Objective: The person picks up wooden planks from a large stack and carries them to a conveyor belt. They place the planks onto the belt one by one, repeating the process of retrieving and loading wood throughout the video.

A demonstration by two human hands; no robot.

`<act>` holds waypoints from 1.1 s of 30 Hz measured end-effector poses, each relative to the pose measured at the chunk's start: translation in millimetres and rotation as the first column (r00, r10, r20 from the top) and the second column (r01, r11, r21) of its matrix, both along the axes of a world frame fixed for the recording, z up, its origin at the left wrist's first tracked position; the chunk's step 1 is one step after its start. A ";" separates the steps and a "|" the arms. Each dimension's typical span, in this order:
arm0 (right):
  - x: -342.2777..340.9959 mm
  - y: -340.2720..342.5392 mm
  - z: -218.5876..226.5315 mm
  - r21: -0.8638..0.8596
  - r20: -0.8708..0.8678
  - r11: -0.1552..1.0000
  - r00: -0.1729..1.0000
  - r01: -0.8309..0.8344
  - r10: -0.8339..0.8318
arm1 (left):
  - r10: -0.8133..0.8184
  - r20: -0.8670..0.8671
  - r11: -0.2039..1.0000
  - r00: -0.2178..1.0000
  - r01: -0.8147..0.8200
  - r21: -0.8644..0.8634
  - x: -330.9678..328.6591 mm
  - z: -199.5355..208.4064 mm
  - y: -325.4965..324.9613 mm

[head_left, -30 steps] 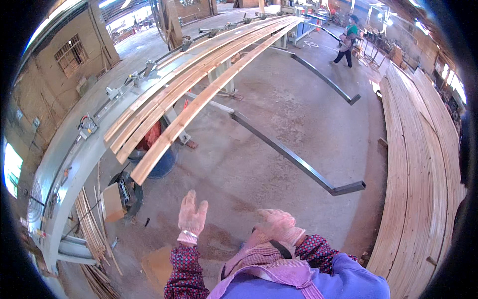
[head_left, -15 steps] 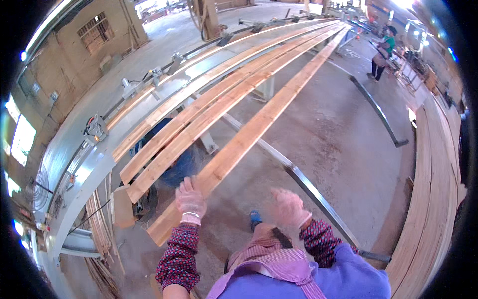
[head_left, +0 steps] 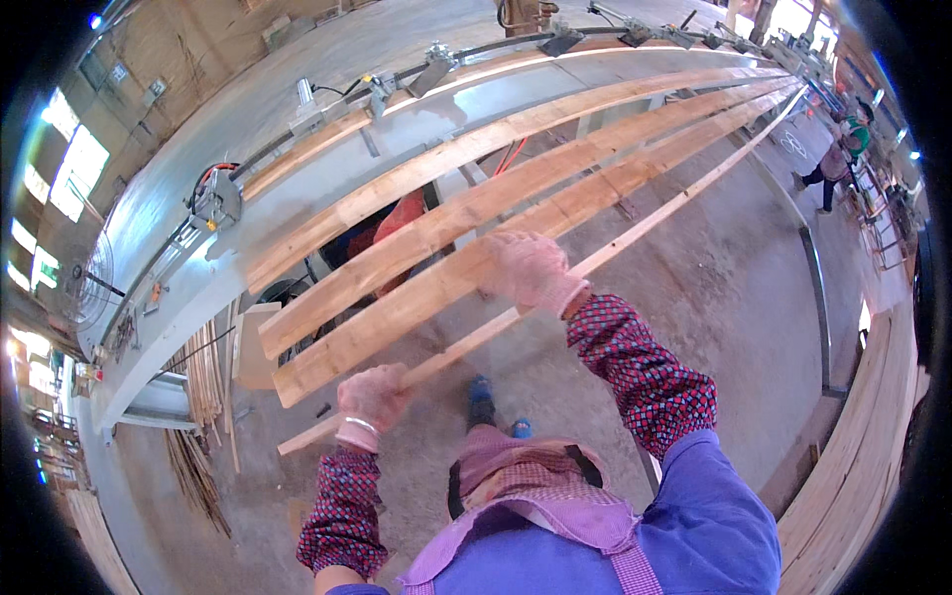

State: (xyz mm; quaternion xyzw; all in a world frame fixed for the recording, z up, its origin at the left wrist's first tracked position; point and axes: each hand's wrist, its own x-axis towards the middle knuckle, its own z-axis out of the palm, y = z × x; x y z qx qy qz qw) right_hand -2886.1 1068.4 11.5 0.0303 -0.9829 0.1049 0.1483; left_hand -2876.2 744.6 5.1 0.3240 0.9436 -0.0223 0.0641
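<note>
In the head view, the left hand (head_left: 372,399), gloved, is wrapped around the near end of a narrow wooden strip (head_left: 635,230), fingers closed over it, while the right hand (head_left: 531,270) lies farther along the same strip, palm down with the fingers curled over its top edge; whether it truly clamps or only rests there I cannot tell. The strip runs from low at the person's left, up and away to the right, just beside two wider planks (head_left: 466,248) that lie side by side on the long grey machine frame (head_left: 198,268). By the look of it, the strip is already lifted and under control in both hands but not yet laid down anywhere; setting it in place is what remains. A stack of finished boards (head_left: 853,436) lies along the floor at the right, and another person (head_left: 838,159) stands well apart in the background.
</note>
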 end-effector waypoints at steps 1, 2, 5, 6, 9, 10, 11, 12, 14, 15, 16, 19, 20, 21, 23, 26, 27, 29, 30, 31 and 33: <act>-18.2 2.1 -18.3 0.141 -0.042 0.989 0.998 -0.042 0.049 | 0.004 -0.043 1.000 0.999 -0.004 0.004 -2.6 0.8 4.8; -33.7 6.9 -35.1 0.284 -0.068 0.956 0.992 -0.081 0.104 | 0.121 0.105 0.993 0.987 -0.120 -0.018 -2.5 8.2 16.1; -68.6 2.3 -59.9 0.480 0.137 0.852 0.977 -0.210 0.163 | -0.151 -0.359 0.970 0.921 0.208 0.124 -12.7 -13.1 6.0; -78.4 -2.0 -71.1 0.492 0.092 0.847 0.979 -0.201 0.179 | -0.103 -0.269 0.987 0.958 0.131 0.090 -15.8 -23.3 1.6; -84.4 6.2 -91.5 0.520 0.098 0.818 0.968 -0.247 0.230 | -0.017 -0.382 0.999 0.924 0.031 0.031 -21.7 -24.1 5.7; -82.2 12.3 -83.3 0.514 0.175 0.797 0.949 -0.317 0.264 | 0.006 -0.345 0.999 0.939 0.007 0.036 -21.3 -19.8 7.3; -82.6 16.0 -75.1 0.503 0.251 0.774 0.922 -0.384 0.294 | 0.028 -0.307 0.999 0.951 -0.016 0.041 -18.4 -13.3 8.9; -87.7 16.6 -49.4 0.272 0.505 0.799 0.786 -0.537 0.356 | 0.048 -0.268 0.998 0.962 -0.037 0.043 -17.3 -9.2 9.1; -101.7 21.3 9.3 -0.268 0.805 0.769 0.303 -0.580 0.510 | 0.077 -0.236 0.995 0.969 -0.060 0.076 -20.2 -14.2 5.7; -104.4 22.7 21.1 -0.333 0.823 0.798 0.257 -0.502 0.506 | 0.087 -0.224 0.993 0.971 -0.067 0.092 -22.0 -14.2 5.2; -108.8 23.5 27.8 -0.391 0.837 0.818 0.206 -0.422 0.506 | 0.313 0.371 0.950 0.874 -0.285 -0.130 -36.2 7.9 20.0; -138.1 36.1 16.8 -0.381 0.815 0.913 0.413 -0.145 0.406 | 0.237 0.278 0.971 0.931 -0.223 -0.084 -42.1 11.1 23.9; -150.1 36.0 4.4 -0.305 0.654 0.937 0.677 -0.172 0.337 | 0.189 0.217 0.982 0.958 -0.181 -0.058 -42.7 9.5 21.8; -159.2 34.8 -6.1 -0.222 0.420 0.959 0.871 -0.173 0.255 | 0.216 0.216 0.976 0.952 -0.204 -0.076 -45.1 15.3 24.4; -163.5 23.0 -25.4 0.226 0.073 0.948 0.974 -0.226 0.214 | 0.244 0.212 0.969 0.946 -0.227 -0.101 -53.8 31.2 34.7; -173.2 8.4 -35.7 0.495 0.193 0.809 0.948 -0.316 0.252 | 0.153 0.149 0.987 0.977 -0.159 0.033 -57.0 13.2 27.8; -174.5 6.8 -38.3 0.508 0.339 0.771 0.912 -0.385 0.232 | 0.118 0.088 0.986 0.989 -0.127 0.106 -58.9 8.5 27.6; -154.9 -15.6 -38.4 0.564 0.226 0.726 0.919 -0.394 0.323 | 0.127 0.144 0.984 0.981 -0.144 0.109 -62.6 -4.1 20.8; -147.7 -19.7 -46.8 0.646 0.143 0.675 0.925 -0.356 0.351 | 0.116 0.166 0.983 0.979 -0.136 0.119 -64.8 -6.8 22.4; -144.5 -19.8 -53.1 0.720 0.062 0.622 0.921 -0.309 0.385 | 0.087 0.002 0.972 0.996 -0.085 0.221 -63.5 -6.2 22.3; -142.2 -13.7 -43.9 0.462 0.218 0.756 0.886 -0.463 0.410 | 0.081 -0.328 0.921 0.941 0.054 0.385 -59.7 -5.1 17.3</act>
